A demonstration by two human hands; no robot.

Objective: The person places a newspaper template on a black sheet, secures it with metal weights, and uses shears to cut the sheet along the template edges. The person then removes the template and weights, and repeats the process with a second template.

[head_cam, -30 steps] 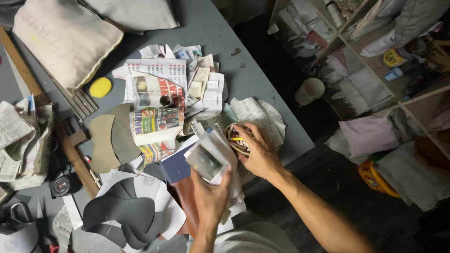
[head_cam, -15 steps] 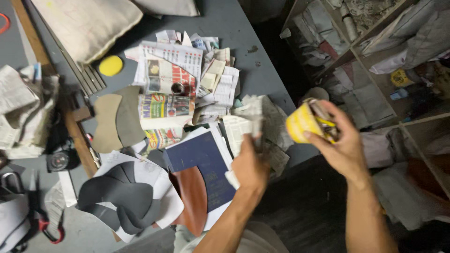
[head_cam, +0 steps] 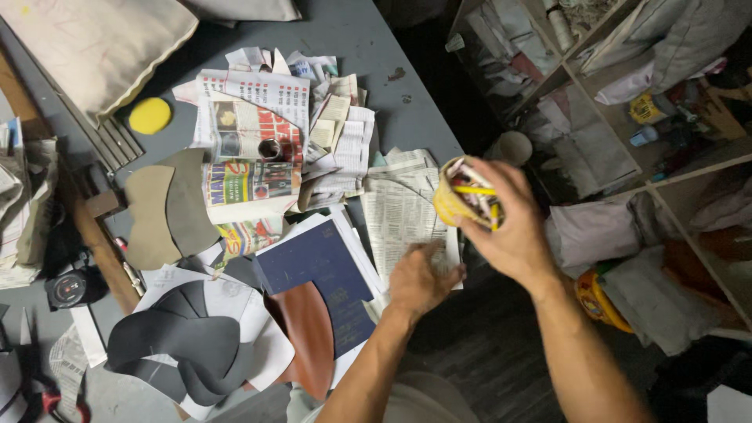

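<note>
**Right hand lifts a yellow tin off the table edge; left hand rests on newspaper**

The right hand (head_cam: pixel 513 227) is right of centre in the frame, forearm running down to the lower right corner. It is raised clear of the grey table (head_cam: pixel 368 39), beyond its right edge, fingers and thumb clamped around a small yellow tin (head_cam: pixel 462 196). The tin is tipped on its side, its open mouth facing left and up, and thin sticks, some yellow, some pale, show inside it.

The left hand (head_cam: pixel 419 278) lies just below and left of the tin, near the centre, forearm coming up from the bottom edge. It is palm down with fingers curled loosely on a sheet of newspaper (head_cam: pixel 399 211) at the table's right edge; whether it pinches the paper I cannot tell.

Left of that hand lie a dark blue sheet (head_cam: pixel 321 270) and, touching it below, a brown leather piece (head_cam: pixel 309 333). Farther left are black cut shapes (head_cam: pixel 168 345) on white paper. A yellow sponge (head_cam: pixel 150 115) sits in the upper left, and shelves (head_cam: pixel 627 102) fill the upper right.
</note>
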